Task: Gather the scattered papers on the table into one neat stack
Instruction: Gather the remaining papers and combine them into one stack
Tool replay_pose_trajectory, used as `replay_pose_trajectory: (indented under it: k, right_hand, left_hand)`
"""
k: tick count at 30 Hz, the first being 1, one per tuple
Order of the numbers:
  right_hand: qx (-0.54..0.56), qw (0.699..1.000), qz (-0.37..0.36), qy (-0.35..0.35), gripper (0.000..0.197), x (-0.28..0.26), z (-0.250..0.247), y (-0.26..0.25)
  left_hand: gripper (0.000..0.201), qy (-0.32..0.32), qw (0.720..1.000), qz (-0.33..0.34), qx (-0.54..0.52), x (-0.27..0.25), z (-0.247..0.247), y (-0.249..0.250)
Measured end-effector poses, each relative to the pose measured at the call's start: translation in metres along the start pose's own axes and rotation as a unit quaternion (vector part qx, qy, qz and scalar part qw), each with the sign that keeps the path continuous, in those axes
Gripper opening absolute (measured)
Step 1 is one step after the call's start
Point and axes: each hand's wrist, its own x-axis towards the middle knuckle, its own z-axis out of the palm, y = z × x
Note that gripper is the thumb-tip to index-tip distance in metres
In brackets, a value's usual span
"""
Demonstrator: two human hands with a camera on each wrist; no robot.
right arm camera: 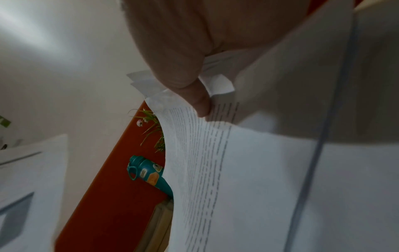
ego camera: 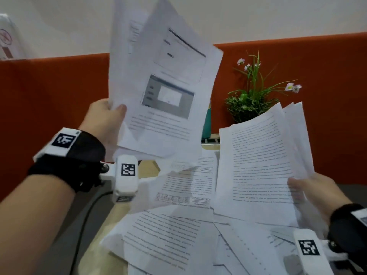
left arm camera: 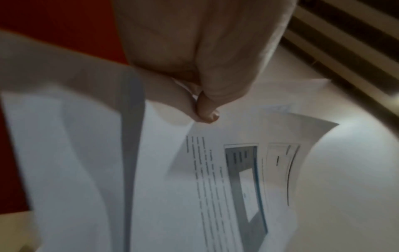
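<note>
My left hand [ego camera: 111, 114] pinches a bundle of printed sheets [ego camera: 164, 80] by its lower left edge and holds it upright above the table; the top sheet shows grey screenshots. The left wrist view shows thumb and fingers [left arm camera: 205, 109] clamped on that bundle [left arm camera: 226, 179]. My right hand [ego camera: 309, 187] grips a second bundle of text pages [ego camera: 262, 163] at its right edge, tilted up at the right. The right wrist view shows the thumb [right arm camera: 198, 100] pressed on those pages [right arm camera: 237, 170]. More loose papers [ego camera: 168, 235] lie scattered and overlapping on the table below both hands.
An orange partition [ego camera: 49, 96] runs along the back of the desk. A potted plant with pink flowers [ego camera: 256, 92] stands at the back right, and a teal bottle [right arm camera: 149, 172] stands beside it. A dark cable [ego camera: 83, 225] lies at the left of the wooden tabletop [ego camera: 93, 253].
</note>
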Motion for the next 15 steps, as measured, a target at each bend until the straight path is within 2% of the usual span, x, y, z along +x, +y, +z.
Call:
replay_pose_trajectory:
  k: [3, 7, 10, 13, 15]
  right_hand:
    - [0.040, 0.998, -0.029, -0.027, 0.028, -0.005, 0.019, -0.007]
    - [0.095, 0.993, -0.021, -0.065, 0.023, -0.011, 0.041, -0.013]
    - [0.095, 0.993, -0.031, -0.056, 0.038, -0.018, 0.044, -0.022]
    - [0.080, 0.991, -0.044, -0.101, 0.055, -0.024, 0.039, -0.024]
    - [0.037, 0.989, -0.085, -0.116, 0.035, -0.028, 0.041, -0.023]
  left_hand:
    - [0.026, -0.029, 0.997, -0.046, 0.061, 0.001, 0.019, -0.023]
    - [0.035, -0.152, 0.982, -0.098, 0.061, -0.035, 0.078, -0.056]
    - [0.042, -0.212, 0.969, -0.116, 0.047, -0.060, 0.109, -0.062]
    - [0.037, -0.216, 0.968, -0.131, 0.007, -0.076, 0.125, -0.058]
    - [0.035, -0.212, 0.968, -0.132, -0.006, -0.085, 0.132, -0.053]
